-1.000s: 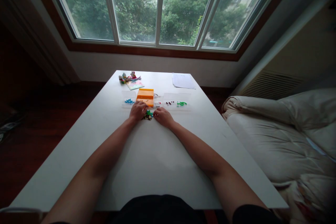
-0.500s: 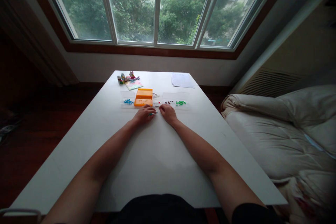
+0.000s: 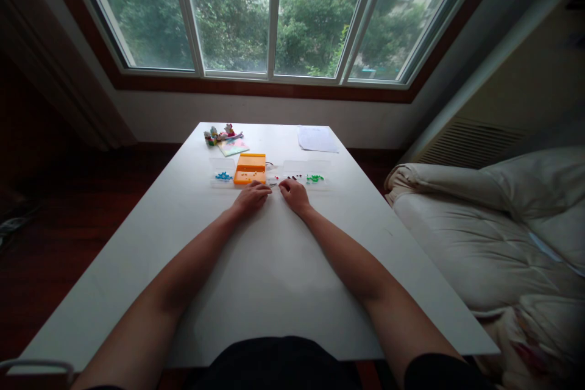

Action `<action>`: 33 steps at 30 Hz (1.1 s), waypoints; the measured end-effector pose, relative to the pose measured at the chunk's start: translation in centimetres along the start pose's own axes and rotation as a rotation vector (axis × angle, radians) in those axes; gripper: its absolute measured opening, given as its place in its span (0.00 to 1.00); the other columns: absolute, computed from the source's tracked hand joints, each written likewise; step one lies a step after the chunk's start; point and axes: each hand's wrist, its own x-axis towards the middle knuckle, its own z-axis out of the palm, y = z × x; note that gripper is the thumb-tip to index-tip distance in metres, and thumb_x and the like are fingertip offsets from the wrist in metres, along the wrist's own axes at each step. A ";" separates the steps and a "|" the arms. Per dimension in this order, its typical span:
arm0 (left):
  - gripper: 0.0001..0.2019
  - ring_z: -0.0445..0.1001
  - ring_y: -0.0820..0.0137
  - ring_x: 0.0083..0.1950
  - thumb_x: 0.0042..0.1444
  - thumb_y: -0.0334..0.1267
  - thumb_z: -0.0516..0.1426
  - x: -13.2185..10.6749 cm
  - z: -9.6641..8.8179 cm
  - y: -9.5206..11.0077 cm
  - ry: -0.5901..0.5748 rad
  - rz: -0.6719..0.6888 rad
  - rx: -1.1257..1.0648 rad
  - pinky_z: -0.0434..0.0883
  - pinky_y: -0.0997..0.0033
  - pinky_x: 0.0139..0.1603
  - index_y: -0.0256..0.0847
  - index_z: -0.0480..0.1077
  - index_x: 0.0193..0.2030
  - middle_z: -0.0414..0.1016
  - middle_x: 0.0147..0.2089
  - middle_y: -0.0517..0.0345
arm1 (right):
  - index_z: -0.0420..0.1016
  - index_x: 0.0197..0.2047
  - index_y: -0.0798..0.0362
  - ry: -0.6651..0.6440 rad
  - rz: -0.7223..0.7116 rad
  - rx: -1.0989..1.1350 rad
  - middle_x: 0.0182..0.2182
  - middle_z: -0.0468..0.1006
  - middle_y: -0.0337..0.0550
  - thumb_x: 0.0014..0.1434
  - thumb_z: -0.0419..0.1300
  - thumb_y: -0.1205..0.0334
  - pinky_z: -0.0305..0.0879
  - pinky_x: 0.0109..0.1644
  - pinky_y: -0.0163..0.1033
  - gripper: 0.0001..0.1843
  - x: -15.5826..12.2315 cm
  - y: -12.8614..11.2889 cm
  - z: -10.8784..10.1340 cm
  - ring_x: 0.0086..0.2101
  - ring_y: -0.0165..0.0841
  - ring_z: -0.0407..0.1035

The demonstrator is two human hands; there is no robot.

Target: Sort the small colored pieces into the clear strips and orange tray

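Note:
My left hand (image 3: 251, 197) lies palm down on the white table (image 3: 269, 268), fingers curled over the spot where a small pile of coloured pieces was; the pile is hidden under it. My right hand (image 3: 295, 195) rests beside it, fingers bent, its tips close to a clear tray (image 3: 305, 175) with dark and green pieces (image 3: 315, 178). Just beyond my left hand stands an orange tray (image 3: 250, 169), and left of that a clear tray with blue pieces (image 3: 223, 176). What the fingers of either hand hold is too small to make out.
A small colourful toy build (image 3: 219, 132) and a pastel card (image 3: 234, 147) lie at the table's far left. A white paper sheet (image 3: 317, 139) lies at the far right. A bed with a white quilt (image 3: 498, 225) stands right of the table. Windows fill the far wall.
Both hands slid forward toward the trays. The pile of coloured pieces seen between them a second ago is now covered by my left hand.

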 end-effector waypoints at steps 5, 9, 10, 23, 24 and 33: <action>0.17 0.69 0.58 0.59 0.66 0.35 0.51 -0.6 -1.8 -2.1 0.329 -0.290 0.086 0.64 0.52 0.64 0.44 0.79 0.52 0.79 0.55 0.52 | 0.80 0.46 0.50 -0.115 -0.148 0.003 0.42 0.79 0.46 0.65 0.59 0.65 0.66 0.54 0.42 0.10 -0.2 -1.1 0.1 0.46 0.38 0.70; 0.17 0.68 0.54 0.59 0.66 0.36 0.50 -1.9 -3.7 -4.3 0.540 -0.596 0.181 0.61 0.48 0.63 0.43 0.80 0.48 0.80 0.54 0.50 | 0.76 0.59 0.47 -0.264 -0.292 -0.036 0.54 0.76 0.49 0.65 0.59 0.66 0.64 0.61 0.47 0.20 -0.6 -2.5 0.7 0.55 0.40 0.67; 0.16 0.68 0.53 0.59 0.65 0.36 0.50 -2.2 -4.0 -4.8 0.574 -0.658 0.195 0.61 0.47 0.62 0.43 0.80 0.48 0.80 0.53 0.49 | 0.74 0.61 0.47 -0.283 -0.312 -0.050 0.56 0.75 0.49 0.65 0.59 0.67 0.63 0.62 0.47 0.21 -0.7 -2.8 0.9 0.56 0.40 0.66; 0.13 0.66 0.51 0.59 0.63 0.37 0.53 -2.0 -2.9 -3.9 0.495 -0.641 0.186 0.62 0.47 0.60 0.44 0.79 0.46 0.76 0.54 0.48 | 0.75 0.61 0.44 -0.333 -0.358 -0.107 0.57 0.76 0.46 0.69 0.56 0.66 0.61 0.60 0.47 0.20 0.0 -3.6 2.7 0.57 0.40 0.67; 0.13 0.66 0.51 0.60 0.64 0.37 0.53 -1.8 -2.8 -3.5 0.481 -0.608 0.178 0.62 0.47 0.61 0.44 0.79 0.46 0.76 0.55 0.48 | 0.75 0.61 0.44 -0.330 -0.352 -0.103 0.57 0.76 0.46 0.68 0.56 0.67 0.61 0.61 0.46 0.20 0.0 -3.6 2.7 0.57 0.40 0.67; 0.12 0.70 0.57 0.53 0.64 0.34 0.54 -1.1 -1.5 -2.9 0.275 -0.305 0.065 0.67 0.54 0.60 0.43 0.80 0.44 0.79 0.47 0.50 | 0.78 0.57 0.51 0.027 -0.107 0.112 0.54 0.78 0.48 0.67 0.51 0.68 0.64 0.63 0.46 0.21 0.7 -0.4 -0.3 0.55 0.39 0.69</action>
